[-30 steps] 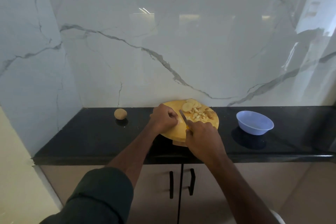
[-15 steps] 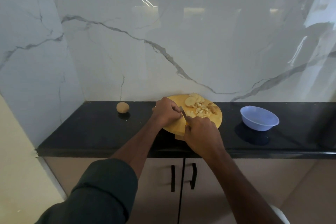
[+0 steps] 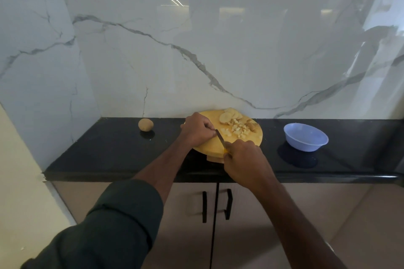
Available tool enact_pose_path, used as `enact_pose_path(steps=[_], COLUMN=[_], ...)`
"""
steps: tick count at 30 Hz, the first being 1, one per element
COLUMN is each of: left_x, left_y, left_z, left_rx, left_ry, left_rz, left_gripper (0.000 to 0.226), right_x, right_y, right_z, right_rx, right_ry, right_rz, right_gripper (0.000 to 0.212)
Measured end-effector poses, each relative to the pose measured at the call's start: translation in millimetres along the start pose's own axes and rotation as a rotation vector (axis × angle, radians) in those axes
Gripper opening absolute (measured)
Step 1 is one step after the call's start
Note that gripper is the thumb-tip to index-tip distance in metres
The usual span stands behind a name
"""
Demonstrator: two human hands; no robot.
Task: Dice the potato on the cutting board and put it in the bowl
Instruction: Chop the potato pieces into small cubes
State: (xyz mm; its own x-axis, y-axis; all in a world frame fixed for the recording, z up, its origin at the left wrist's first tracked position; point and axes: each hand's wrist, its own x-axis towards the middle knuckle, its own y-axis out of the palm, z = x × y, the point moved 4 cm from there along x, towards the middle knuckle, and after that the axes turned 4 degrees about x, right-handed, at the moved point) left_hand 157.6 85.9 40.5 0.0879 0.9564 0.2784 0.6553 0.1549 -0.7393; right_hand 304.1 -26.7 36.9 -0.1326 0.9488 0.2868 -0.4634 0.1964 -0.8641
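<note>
A round wooden cutting board [image 3: 212, 145] lies on the black counter. Potato slices [image 3: 227, 116] sit at its far edge, with small diced pieces [image 3: 237, 129] just in front of them. My right hand [image 3: 244, 157] grips a knife by its yellow handle; the blade [image 3: 220, 137] points up and left across the board. My left hand [image 3: 196, 130] is curled at the board's left side, right by the blade tip; what it holds is hidden under the fingers. A light blue bowl [image 3: 305, 137] stands to the right of the board and looks empty.
A whole unpeeled potato [image 3: 145, 124] rests on the black counter [image 3: 109, 150] to the left of the board. A marble wall rises behind and at the left. Cabinet doors with black handles [image 3: 216, 205] are below the counter's front edge.
The view has shifted a little. Both hands stay at the board's near left part, and the knife blade has edged closer to my left hand's fingers.
</note>
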Motion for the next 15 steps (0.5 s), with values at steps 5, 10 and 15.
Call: enact_pose_path(steps=[5, 10, 15], left_x=[1.4, 2.4, 0.1], left_y=[0.5, -2.5, -8.7], left_z=[3.7, 9.0, 14.8], left_rx=[-0.037, -0.195, -0.268], left_ry=[-0.006, -0.014, -0.069], left_rz=[0.055, 0.063, -0.033], left_gripper=[0.02, 0.011, 0.006], right_x=[-9.9, -8.0, -3.0], right_y=[-14.3, -26.1, -9.0], right_z=[-6.2, -7.1, 7.2], right_rx=[0.008, 0.046, 0.022], right_ry=[-0.025, -0.012, -0.043], right_rz=[0.022, -0.09, -0.059], right_gripper=[0.03, 0.034, 0.037])
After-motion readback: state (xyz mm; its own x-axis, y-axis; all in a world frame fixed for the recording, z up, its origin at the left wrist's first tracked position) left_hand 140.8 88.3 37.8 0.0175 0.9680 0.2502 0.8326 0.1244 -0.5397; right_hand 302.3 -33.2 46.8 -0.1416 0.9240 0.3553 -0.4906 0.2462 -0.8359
